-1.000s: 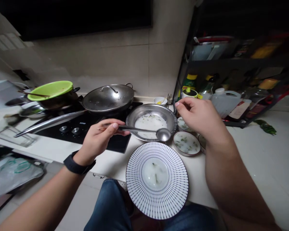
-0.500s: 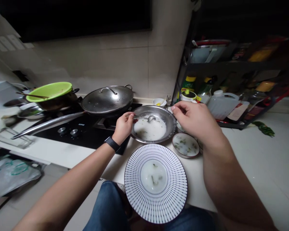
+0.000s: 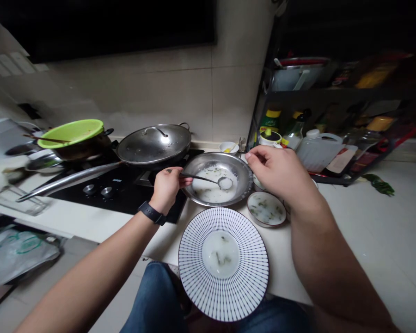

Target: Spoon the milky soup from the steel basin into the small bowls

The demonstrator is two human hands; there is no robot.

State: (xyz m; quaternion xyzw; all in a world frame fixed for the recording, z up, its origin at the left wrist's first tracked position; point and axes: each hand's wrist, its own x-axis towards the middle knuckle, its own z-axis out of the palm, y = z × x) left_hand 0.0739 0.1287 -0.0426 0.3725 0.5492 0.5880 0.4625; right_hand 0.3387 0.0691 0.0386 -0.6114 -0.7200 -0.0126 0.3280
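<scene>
My left hand (image 3: 167, 187) grips the handle of a metal ladle (image 3: 212, 181), whose cup sits in the white liquid inside a steel bowl (image 3: 242, 173) on the counter. My right hand (image 3: 280, 173) pinches the bowl's right rim with curled fingers. In front of the bowl lies a striped plate (image 3: 197, 273) with a little white liquid and green bits in its centre. A small dish (image 3: 266, 209) with the same mixture sits right of the bowl, under my right forearm.
A lidded wok (image 3: 155, 144) with a long handle and a green bowl (image 3: 72, 132) on a pot stand on the black hob at left. A small white cup (image 3: 229, 147) sits behind the steel bowl. A dark rack (image 3: 333, 115) with bottles and jars fills the right side.
The ladle went from above the striped plate back into the steel bowl; its cup now sits nearer the bowl's right side, filled with white liquid. My right hand stayed on the rim.
</scene>
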